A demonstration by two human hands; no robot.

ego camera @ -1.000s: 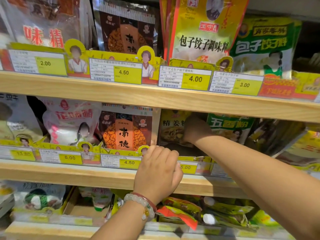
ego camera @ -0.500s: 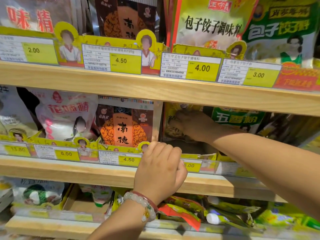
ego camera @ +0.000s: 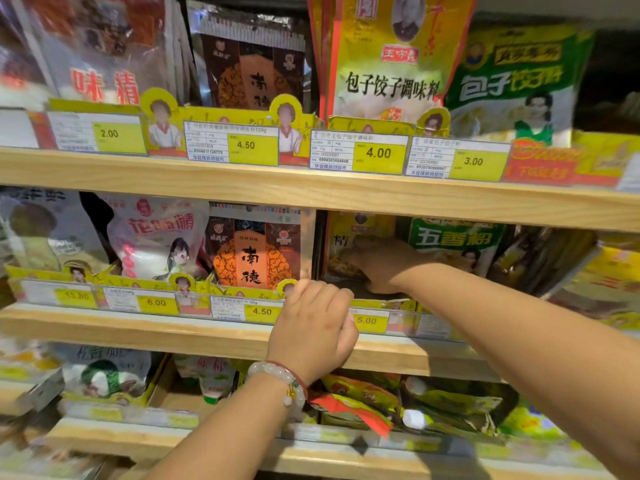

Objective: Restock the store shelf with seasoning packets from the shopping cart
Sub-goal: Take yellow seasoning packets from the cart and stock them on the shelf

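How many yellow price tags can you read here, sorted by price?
4.50 tags: 2
2.00 tag: 1
3.00 tag: 1
4.00 tag: 1
5.00 tag: 1
6.00 tag: 1
13.80 tag: 1
Total: 8

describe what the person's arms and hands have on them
Both forearms are bare, with no sleeves in view. The left hand has a bracelet of pale round beads at the wrist, beside a thin red cord. The right hand wears nothing visible.
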